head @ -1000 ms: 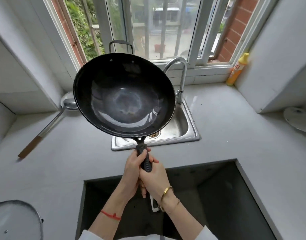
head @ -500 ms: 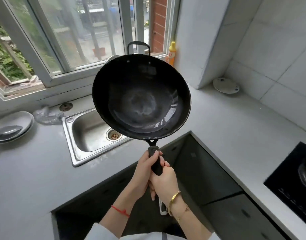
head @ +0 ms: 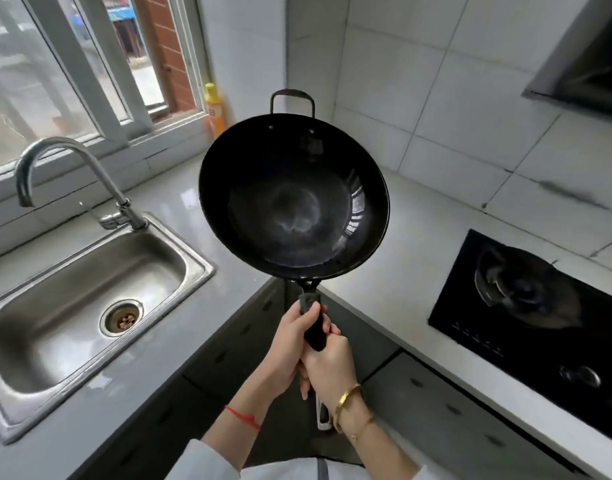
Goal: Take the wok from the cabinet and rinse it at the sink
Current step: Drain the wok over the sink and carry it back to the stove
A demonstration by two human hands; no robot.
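Black steel wok (head: 294,197) is hanging in mid-air at the centre of the head view, tilted with its bowl facing the camera, over the counter corner and clear of every surface. Both hands are gripping its long handle (head: 313,327) at 6 o'clock from the bowl: the left hand (head: 290,344) is wrapping it from the left, the right hand (head: 332,355) is closing around it just below, fingers curled tight on both. The sink (head: 6,393) is lying well apart at 8 o'clock, its faucet (head: 72,157) at 9 o'clock; the cooktop (head: 533,327) is sitting at 4 o'clock. Judged risks: with all the weight out beyond the grip, the bowl could be dipping and striking the counter edge, or its loop handle (head: 292,98) could be knocking the yellow bottle (head: 214,110) at 11 o'clock. Against the earlier frames, the wok is standing to the right of the sink rather than over it, and the view is turning toward the cooktop.
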